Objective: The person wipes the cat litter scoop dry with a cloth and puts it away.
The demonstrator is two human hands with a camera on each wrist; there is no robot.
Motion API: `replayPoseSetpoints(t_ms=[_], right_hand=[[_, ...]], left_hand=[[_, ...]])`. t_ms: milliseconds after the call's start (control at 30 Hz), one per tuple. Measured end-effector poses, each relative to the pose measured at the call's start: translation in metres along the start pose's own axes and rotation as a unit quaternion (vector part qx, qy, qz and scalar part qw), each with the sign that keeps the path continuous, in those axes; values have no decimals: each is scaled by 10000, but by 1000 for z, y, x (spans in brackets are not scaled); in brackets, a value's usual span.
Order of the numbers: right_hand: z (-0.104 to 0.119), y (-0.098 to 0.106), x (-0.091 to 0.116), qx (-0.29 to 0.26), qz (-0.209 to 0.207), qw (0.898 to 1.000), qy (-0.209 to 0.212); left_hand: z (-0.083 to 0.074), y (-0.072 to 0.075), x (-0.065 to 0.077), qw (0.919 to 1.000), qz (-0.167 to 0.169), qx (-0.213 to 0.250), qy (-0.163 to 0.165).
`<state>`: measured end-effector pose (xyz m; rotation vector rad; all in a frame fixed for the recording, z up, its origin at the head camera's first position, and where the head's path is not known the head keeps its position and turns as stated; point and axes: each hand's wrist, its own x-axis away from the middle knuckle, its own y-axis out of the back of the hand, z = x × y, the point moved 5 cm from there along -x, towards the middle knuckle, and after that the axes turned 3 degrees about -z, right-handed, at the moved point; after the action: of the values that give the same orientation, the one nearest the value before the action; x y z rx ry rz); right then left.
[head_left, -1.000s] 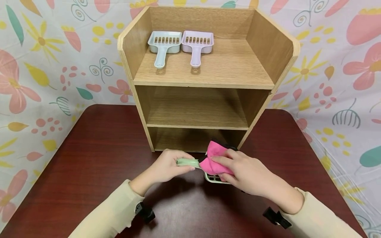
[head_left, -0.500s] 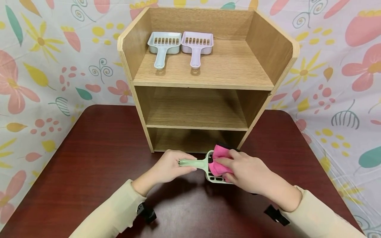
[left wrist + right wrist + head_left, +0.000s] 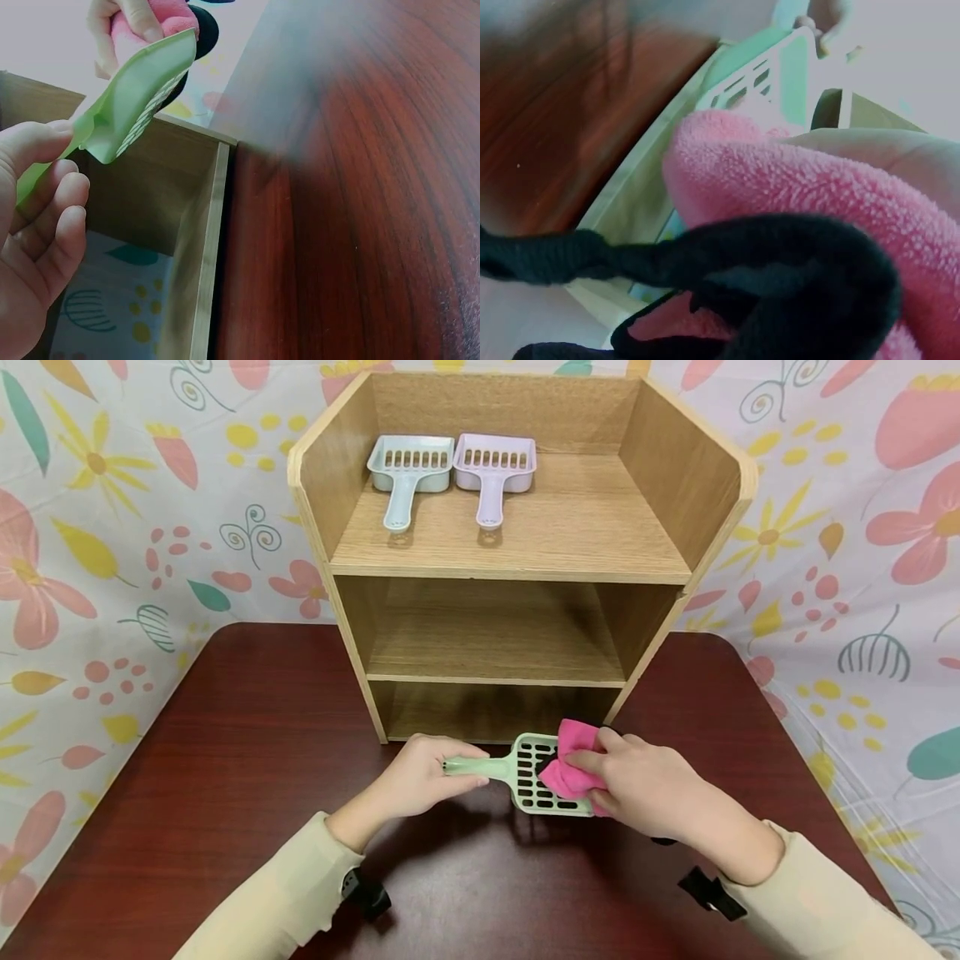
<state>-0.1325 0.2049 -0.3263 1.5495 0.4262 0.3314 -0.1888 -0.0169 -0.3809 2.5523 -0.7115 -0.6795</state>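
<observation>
My left hand [image 3: 429, 781] grips the handle of a light green litter scoop [image 3: 501, 769], whose slotted head points right above the tabletop. A pink cloth with black trim [image 3: 572, 764] is bunched in my right hand [image 3: 651, 783], its fingers pressing it against the right part of the scoop's head and covering some slots. From the left wrist view, the scoop [image 3: 154, 71] appears edge-on, the cloth [image 3: 171, 13] at its far end. Fuzzy pink cloth [image 3: 802, 176] and its black edging [image 3: 825, 247] fill much of the right wrist view.
Just beyond my hands stands a wooden shelf unit [image 3: 480, 572] on the dark red table [image 3: 262, 718]. On its top level lie a pale blue litter scoop [image 3: 405, 485] and a lilac litter scoop [image 3: 492, 481], side by side. A flower-patterned sheet [image 3: 97, 577] hangs behind.
My right hand has slid the cloth to the right along the scoop's head, baring its neck and more slots. My left hand stays on the handle in nearly the same place.
</observation>
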Motion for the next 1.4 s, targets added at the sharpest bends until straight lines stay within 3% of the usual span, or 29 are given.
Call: replayPoseSetpoints(t_ms=[267,467,733,1400], right_hand=[[8,0,-7,-307,454,9983,186],[18,3,-11,-563,311,9977,230],[28,3,-14,-774,-137,9966,228],[19,-1,-3,97,-195,9996,185]], left_hand=[[-3,-6,-2,9995,112,-41,-302],[-7,-9,-4,9985,71,-109,-536],[-5,-9,-4,9995,64,43,-322],[6,-3,1,9998,-19,145,116]])
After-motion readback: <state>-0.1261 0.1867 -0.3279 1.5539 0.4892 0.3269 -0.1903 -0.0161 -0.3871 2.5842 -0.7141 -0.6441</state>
